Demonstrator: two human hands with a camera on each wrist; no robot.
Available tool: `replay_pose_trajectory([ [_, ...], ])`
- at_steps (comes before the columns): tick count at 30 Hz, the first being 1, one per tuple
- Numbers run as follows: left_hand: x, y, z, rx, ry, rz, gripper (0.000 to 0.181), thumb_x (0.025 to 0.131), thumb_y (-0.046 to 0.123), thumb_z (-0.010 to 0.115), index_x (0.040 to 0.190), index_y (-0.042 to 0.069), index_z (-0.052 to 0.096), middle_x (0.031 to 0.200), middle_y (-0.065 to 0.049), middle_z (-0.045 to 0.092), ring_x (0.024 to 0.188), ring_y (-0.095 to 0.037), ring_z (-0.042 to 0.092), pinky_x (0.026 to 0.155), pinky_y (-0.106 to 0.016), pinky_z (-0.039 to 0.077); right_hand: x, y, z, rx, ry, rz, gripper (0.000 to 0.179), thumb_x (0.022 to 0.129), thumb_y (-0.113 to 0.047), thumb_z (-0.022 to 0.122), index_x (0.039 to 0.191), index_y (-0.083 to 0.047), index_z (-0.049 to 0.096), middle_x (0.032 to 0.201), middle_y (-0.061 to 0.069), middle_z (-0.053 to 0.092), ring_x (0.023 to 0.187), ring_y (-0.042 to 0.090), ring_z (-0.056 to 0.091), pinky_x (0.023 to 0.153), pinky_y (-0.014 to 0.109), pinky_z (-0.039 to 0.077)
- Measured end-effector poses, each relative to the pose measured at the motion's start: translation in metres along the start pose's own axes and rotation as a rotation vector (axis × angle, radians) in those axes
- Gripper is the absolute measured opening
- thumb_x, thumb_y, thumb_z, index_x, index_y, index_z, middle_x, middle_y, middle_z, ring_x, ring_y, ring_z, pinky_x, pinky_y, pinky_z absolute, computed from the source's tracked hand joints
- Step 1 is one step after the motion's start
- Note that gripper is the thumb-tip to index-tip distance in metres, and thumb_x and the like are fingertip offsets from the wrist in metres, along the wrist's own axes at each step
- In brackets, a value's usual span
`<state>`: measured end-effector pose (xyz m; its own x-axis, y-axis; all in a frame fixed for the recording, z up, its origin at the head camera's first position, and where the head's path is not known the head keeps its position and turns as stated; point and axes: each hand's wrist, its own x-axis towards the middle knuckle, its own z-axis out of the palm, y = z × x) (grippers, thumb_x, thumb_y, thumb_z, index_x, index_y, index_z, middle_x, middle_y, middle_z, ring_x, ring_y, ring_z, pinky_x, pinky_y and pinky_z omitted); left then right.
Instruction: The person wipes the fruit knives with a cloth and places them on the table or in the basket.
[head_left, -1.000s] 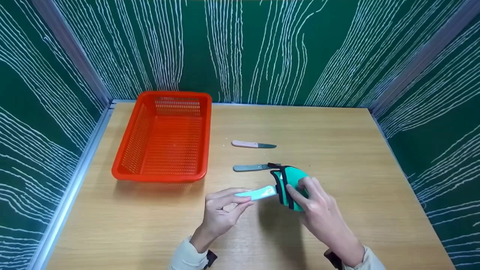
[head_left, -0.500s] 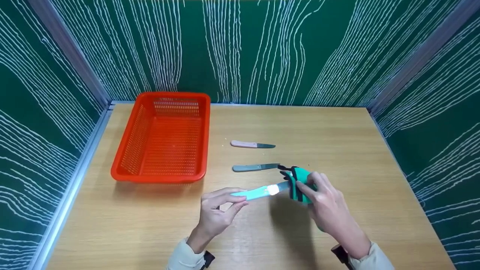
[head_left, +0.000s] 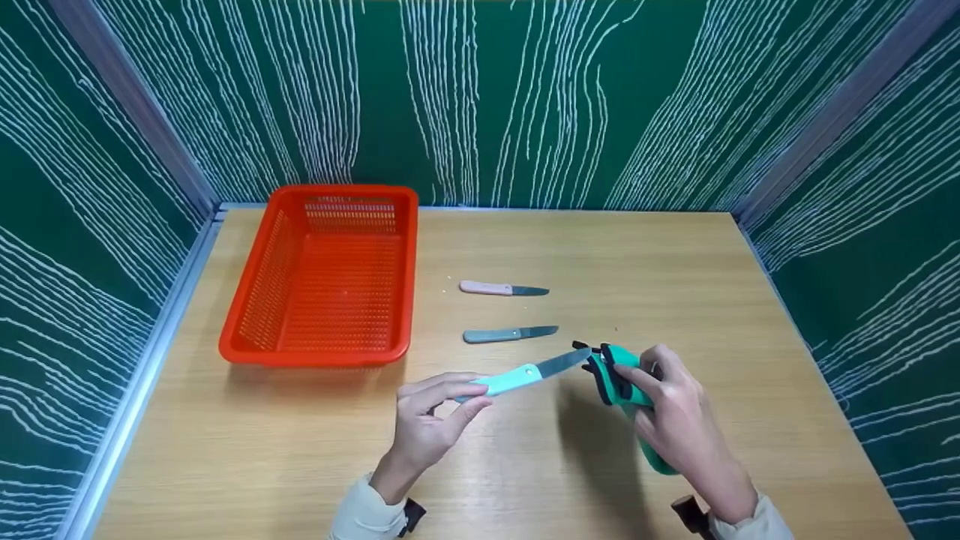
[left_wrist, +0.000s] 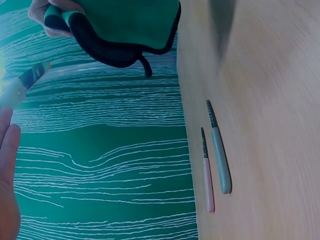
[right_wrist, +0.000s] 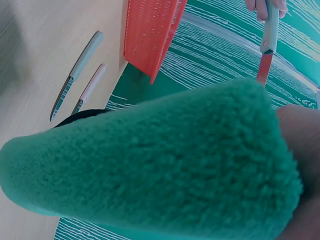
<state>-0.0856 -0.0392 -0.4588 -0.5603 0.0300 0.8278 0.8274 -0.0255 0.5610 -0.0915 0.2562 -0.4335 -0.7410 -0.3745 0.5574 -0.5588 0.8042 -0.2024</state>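
L hand (head_left: 426, 421) pinches knife (head_left: 528, 373), R hand (head_left: 679, 409) grips cloth (right_wrist: 160, 165), both abv tbl (head_left: 255, 450).

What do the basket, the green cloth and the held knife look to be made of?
Basket: likely moulded plastic, smooth-looking, given its even red and perforated walls. Green cloth: probably plush textile, matte, with fuzzy pile. Held knife: blade likely metal, thin and grey; handle perhaps plastic, smooth and evenly turquoise.

The held knife (head_left: 526, 375) is turquoise-handled, the cloth (head_left: 636, 396) at its three o'clock green with black edging. Towards twelve lie a grey-teal-handled knife (head_left: 510, 334) and a pink-handled knife (head_left: 502, 288). The basket (head_left: 411, 277) at ten is orange-red, the worktop (head_left: 645, 262) tan wood-grain, the wall (head_left: 517, 105) white-streaked green.
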Motion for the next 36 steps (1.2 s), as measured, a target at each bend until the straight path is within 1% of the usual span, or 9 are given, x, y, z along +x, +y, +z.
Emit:
replay_pose_trajectory([
  [3, -0.002, 0.001, 0.001, 0.016, 0.007, -0.016, 0.022, 0.069, -0.014, 0.075, 0.089, -0.006, 0.071, 0.086, -0.019, 0.07, 0.076, -0.024, 0.069, 0.067, -0.029, 0.057, -0.001, 0.0, 0.0, 0.0, -0.006, 0.011, 0.043, 0.058, 0.016, 0.054, 0.092, -0.001, 0.075, 0.087, 0.011, 0.047, 0.071, 0.019, 0.047, 0.054, 0.03, 0.049],
  [6, 0.002, 0.006, 0.002, 0.003, 0.015, -0.025, 0.022, 0.07, -0.016, 0.073, 0.09, -0.009, 0.07, 0.085, -0.019, 0.07, 0.075, -0.024, 0.07, 0.066, -0.03, 0.057, -0.002, 0.0, 0.0, 0.001, -0.012, 0.02, 0.043, 0.059, 0.015, 0.054, 0.092, -0.001, 0.075, 0.087, 0.01, 0.047, 0.071, 0.018, 0.047, 0.054, 0.029, 0.048],
  [9, 0.005, 0.009, 0.003, -0.03, 0.026, -0.019, 0.023, 0.072, -0.017, 0.07, 0.094, -0.01, 0.068, 0.081, -0.02, 0.07, 0.072, -0.023, 0.07, 0.063, -0.029, 0.057, -0.003, 0.0, 0.0, 0.006, -0.007, 0.014, 0.043, 0.059, 0.016, 0.054, 0.092, -0.001, 0.075, 0.087, 0.01, 0.048, 0.07, 0.018, 0.047, 0.053, 0.028, 0.047],
  [14, 0.004, 0.01, 0.005, -0.064, 0.049, -0.067, 0.031, 0.072, -0.025, 0.063, 0.098, -0.008, 0.068, 0.077, -0.02, 0.07, 0.067, -0.024, 0.07, 0.056, -0.025, 0.055, -0.005, 0.0, 0.0, 0.005, -0.022, 0.022, 0.043, 0.06, 0.014, 0.052, 0.093, -0.002, 0.075, 0.088, 0.01, 0.048, 0.07, 0.018, 0.049, 0.053, 0.028, 0.047],
  [20, -0.009, -0.005, 0.008, -0.138, 0.083, -0.182, 0.03, 0.074, -0.027, 0.06, 0.098, -0.009, 0.067, 0.08, -0.021, 0.069, 0.065, -0.027, 0.07, 0.055, -0.035, 0.056, -0.007, 0.001, -0.004, 0.004, -0.068, 0.103, 0.044, 0.061, 0.013, 0.055, 0.096, -0.003, 0.075, 0.091, 0.009, 0.049, 0.072, 0.021, 0.051, 0.057, 0.031, 0.051],
  [24, -0.015, -0.013, 0.009, -0.187, 0.114, -0.267, 0.023, 0.078, -0.022, 0.062, 0.096, -0.009, 0.067, 0.08, -0.021, 0.069, 0.064, -0.029, 0.069, 0.055, -0.038, 0.056, -0.007, 0.005, -0.006, 0.012, -0.034, 0.1, 0.043, 0.061, 0.013, 0.053, 0.096, -0.002, 0.075, 0.091, 0.009, 0.05, 0.072, 0.02, 0.051, 0.056, 0.031, 0.051],
  [29, -0.013, -0.01, 0.01, -0.226, 0.15, -0.398, 0.013, 0.082, -0.016, 0.062, 0.094, -0.013, 0.062, 0.081, -0.023, 0.069, 0.066, -0.031, 0.069, 0.056, -0.04, 0.056, -0.006, 0.008, -0.007, 0.022, 0.016, 0.083, 0.043, 0.062, 0.013, 0.05, 0.095, -0.001, 0.074, 0.088, 0.008, 0.049, 0.071, 0.018, 0.049, 0.052, 0.03, 0.046],
  [32, -0.008, -0.004, 0.01, -0.213, 0.16, -0.487, 0.01, 0.085, -0.011, 0.061, 0.094, -0.014, 0.062, 0.081, -0.023, 0.069, 0.066, -0.032, 0.069, 0.057, -0.04, 0.057, -0.005, 0.007, -0.008, 0.028, 0.017, 0.099, 0.044, 0.061, 0.015, 0.053, 0.095, -0.001, 0.074, 0.089, 0.009, 0.05, 0.072, 0.019, 0.051, 0.054, 0.032, 0.05],
  [36, -0.006, -0.002, 0.01, -0.174, 0.164, -0.577, 0.012, 0.088, -0.004, 0.061, 0.097, -0.011, 0.065, 0.082, -0.021, 0.07, 0.066, -0.033, 0.069, 0.059, -0.039, 0.057, -0.003, 0.006, -0.009, 0.035, 0.024, 0.108, 0.046, 0.06, 0.018, 0.053, 0.096, -0.001, 0.074, 0.089, 0.01, 0.05, 0.071, 0.02, 0.052, 0.054, 0.032, 0.049],
])
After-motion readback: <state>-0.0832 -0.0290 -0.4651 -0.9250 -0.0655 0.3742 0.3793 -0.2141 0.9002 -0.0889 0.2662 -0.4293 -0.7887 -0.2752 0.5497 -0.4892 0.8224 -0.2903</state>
